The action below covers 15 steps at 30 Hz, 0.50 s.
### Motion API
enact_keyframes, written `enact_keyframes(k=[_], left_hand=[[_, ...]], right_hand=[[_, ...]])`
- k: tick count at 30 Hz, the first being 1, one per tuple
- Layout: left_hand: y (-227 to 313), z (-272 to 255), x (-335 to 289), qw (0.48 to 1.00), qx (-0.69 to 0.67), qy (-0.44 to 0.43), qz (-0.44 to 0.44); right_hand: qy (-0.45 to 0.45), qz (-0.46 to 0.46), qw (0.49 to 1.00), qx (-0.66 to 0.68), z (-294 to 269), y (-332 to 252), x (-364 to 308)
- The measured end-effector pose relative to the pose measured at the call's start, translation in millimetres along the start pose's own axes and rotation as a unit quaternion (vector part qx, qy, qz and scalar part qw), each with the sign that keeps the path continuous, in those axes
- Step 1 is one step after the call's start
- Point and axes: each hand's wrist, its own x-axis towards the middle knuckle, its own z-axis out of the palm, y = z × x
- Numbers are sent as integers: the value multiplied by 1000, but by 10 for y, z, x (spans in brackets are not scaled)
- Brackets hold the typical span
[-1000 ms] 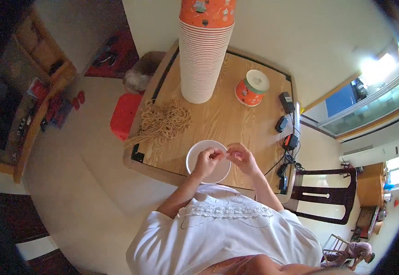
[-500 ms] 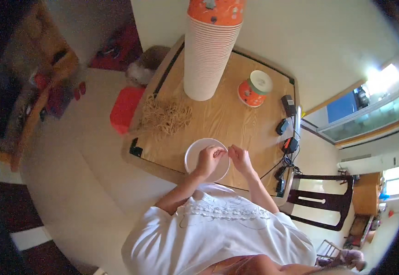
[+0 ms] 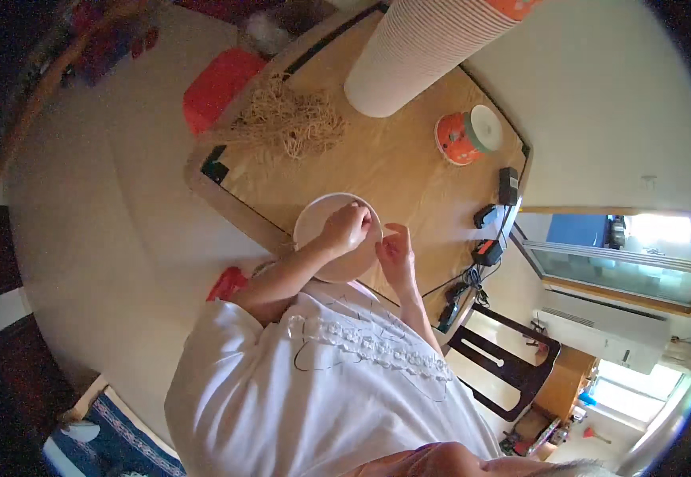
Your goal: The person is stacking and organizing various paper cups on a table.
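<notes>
Tangled tan strands [image 3: 294, 119] by the near left corner of the wooden table [image 3: 433, 191], white bowl [image 3: 310, 224] at the near edge, left hand [image 3: 348, 226] curled over it, right hand [image 3: 395, 250] half-bent by its rim, can't tell if either's gripping anything, tall stack [image 3: 421, 56] cut off up top, black adapters [image 3: 507, 187] right edge
</notes>
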Motion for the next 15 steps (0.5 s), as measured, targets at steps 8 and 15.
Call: enact_keyframes(k=[8,15], left_hand=[[-17,36,-64,999,-5,-30,-25],[-75,92,-79,1000,-12,2,-6]], right_hand=[[21,54,997,45,-146,266,71],[12,28,999,19,-137,360,115]])
